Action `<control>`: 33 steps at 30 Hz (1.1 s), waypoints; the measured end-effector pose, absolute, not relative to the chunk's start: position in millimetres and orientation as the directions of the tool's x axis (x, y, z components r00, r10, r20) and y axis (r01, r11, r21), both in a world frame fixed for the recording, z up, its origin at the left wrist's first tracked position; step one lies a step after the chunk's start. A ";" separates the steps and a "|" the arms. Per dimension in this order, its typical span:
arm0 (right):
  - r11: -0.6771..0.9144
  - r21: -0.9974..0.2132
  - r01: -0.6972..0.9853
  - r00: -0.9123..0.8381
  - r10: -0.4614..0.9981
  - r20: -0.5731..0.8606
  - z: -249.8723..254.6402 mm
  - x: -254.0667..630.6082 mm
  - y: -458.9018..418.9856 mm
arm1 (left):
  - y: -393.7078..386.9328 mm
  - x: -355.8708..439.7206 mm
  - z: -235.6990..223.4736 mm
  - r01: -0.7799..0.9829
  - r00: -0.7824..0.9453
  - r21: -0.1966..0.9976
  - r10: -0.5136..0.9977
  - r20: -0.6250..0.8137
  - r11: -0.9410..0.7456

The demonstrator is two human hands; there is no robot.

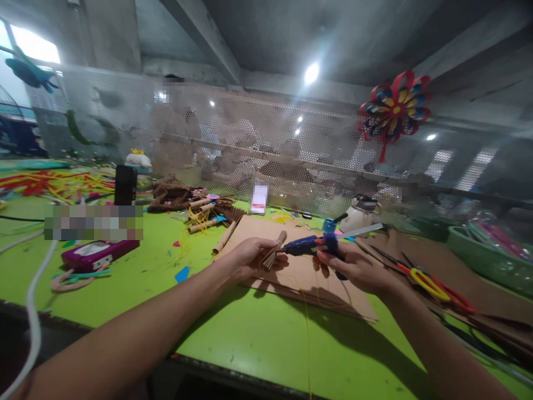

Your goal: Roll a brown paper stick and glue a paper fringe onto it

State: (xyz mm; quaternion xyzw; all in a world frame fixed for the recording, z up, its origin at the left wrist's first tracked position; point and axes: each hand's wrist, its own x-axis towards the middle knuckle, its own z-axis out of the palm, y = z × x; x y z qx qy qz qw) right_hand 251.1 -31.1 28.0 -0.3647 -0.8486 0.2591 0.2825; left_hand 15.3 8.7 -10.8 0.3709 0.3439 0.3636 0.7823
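My left hand (250,256) is closed on a small folded brown paper piece (273,253), held above a brown cardboard sheet (266,233) on the green table (258,333). My right hand (353,266) grips a blue glue gun (310,244) by its handle. The gun's nozzle points left and touches the paper piece. A white glue stick (360,230) juts from the back of the gun.
Scissors with yellow and red handles (428,280) lie at the right on brown sheets. Rolled brown paper tubes (208,222) and scraps sit behind the cardboard. A pink case (97,253) and white cable (31,311) lie left. A perforated screen (266,150) backs the table, a paper flower (393,108) hanging on it.
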 end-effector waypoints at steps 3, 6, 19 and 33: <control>0.594 -0.657 0.464 -0.570 0.768 0.292 29.3 250.8 -32.6 | 9.5 15.5 -11.5 -0.315 0.513 0.834 0.820 -0.253 0.454; 0.601 -0.647 0.470 -0.569 0.766 0.298 29.2 250.8 -33.1 | 10.7 15.4 -13.2 -0.338 0.529 0.828 0.818 -0.227 0.448; 0.600 -0.641 0.478 -0.549 0.774 0.316 24.2 248.8 -30.4 | 4.2 16.9 -7.1 -0.278 0.468 0.850 0.836 -0.287 0.447; 0.583 -0.627 0.517 -0.531 0.793 0.299 24.5 250.8 -31.5 | 4.5 15.3 -6.8 -0.259 0.488 0.852 0.823 -0.290 0.454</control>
